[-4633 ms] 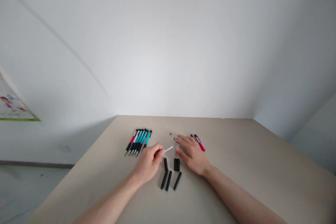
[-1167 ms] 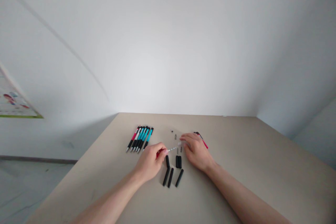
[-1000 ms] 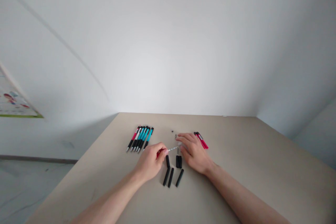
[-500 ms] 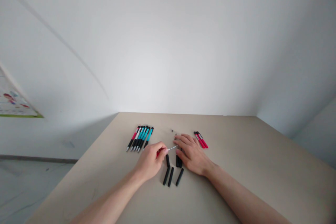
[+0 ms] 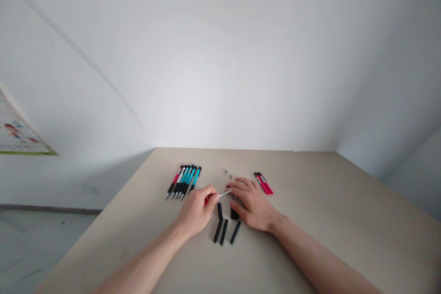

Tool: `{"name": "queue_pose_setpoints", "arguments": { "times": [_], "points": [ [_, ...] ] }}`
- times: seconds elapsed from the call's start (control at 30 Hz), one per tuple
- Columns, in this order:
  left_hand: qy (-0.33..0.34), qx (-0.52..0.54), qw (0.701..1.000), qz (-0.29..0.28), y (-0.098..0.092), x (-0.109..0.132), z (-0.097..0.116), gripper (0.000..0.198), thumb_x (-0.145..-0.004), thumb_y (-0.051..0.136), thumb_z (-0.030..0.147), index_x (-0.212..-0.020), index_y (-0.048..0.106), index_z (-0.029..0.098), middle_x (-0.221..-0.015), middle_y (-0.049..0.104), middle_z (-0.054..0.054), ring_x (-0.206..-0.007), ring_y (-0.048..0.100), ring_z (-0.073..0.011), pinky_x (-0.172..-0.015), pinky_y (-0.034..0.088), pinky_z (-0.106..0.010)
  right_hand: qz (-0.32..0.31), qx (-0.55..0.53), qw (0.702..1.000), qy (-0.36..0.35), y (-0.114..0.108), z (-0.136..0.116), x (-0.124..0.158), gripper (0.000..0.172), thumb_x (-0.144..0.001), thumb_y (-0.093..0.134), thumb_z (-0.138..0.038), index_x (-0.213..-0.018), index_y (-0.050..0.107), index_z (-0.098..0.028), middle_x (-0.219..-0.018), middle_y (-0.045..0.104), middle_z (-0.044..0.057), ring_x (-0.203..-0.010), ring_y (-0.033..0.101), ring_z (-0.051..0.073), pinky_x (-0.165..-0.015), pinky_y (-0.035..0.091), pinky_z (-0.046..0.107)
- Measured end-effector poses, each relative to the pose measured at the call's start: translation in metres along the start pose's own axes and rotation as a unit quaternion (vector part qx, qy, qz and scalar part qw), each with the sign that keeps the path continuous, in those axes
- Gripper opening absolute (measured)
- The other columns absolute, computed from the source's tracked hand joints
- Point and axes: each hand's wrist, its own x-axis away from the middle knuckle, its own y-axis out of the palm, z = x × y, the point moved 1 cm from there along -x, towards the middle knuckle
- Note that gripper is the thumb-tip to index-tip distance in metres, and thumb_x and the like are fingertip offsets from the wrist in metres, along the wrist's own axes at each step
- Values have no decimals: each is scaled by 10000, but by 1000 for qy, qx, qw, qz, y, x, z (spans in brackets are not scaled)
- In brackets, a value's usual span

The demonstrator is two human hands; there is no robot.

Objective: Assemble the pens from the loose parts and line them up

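My left hand [image 5: 197, 209] is closed around a red pen barrel [image 5: 206, 200], most of it hidden by the fingers. A thin whitish refill [image 5: 224, 193] sticks out of the barrel toward the right. My right hand [image 5: 251, 206] lies low over the table with its fingers stretched out, fingertips close to the refill's end; whether they touch it I cannot tell. Under its thumb, black rubber grips [image 5: 234, 215] are partly covered. Several more black grips [image 5: 224, 232] lie loose in front of the hands. Two small metal pen tips [image 5: 230, 176] sit just beyond the right fingers.
A row of pens [image 5: 182, 182] in red, white and turquoise lies left of my hands. To the right are two red pen barrels [image 5: 263, 183] with black ends. The beige table [image 5: 310, 183] meets a white wall behind; a poster [image 5: 20, 133] hangs at far left.
My right fingers have shifted slightly, showing more of the second metal tip. My left hand and the refill have moved a little to the left.
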Motion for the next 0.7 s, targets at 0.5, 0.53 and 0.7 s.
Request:
{"name": "queue_pose_setpoints", "arguments": {
  "times": [0.5, 0.53, 0.7],
  "points": [
    [-4, -3, 1000, -5, -2, 0, 0, 278, -906, 423, 293, -681, 548, 188, -550, 526, 32, -504, 465, -122, -506, 303, -212, 43, -46, 996, -57, -17, -6, 4, 288, -732, 559, -135, -981, 675, -224, -1125, 614, 71, -1090, 479, 270, -932, 373, 437],
    [-5, -2, 1000, -5, -2, 0, 0, 282, -908, 422, 296, -679, 547, 187, -548, 526, 32, -501, 464, -120, -505, 302, -212, 41, -53, 996, -65, -21, -8, 5, 247, -717, 576, -125, -921, 679, -217, -1069, 616, 69, -1045, 491, 258, -903, 383, 416],
    [-6, 3, 1000, -2, -2, 0, 0, 296, -909, 424, 306, -668, 546, 184, -546, 526, 29, -508, 471, -123, -508, 307, -215, -16, -56, 994, -91, -30, -21, 15, 181, -657, 633, -93, -777, 671, -222, -877, 591, 34, -886, 498, 214, -814, 372, 367]
  ]
}}
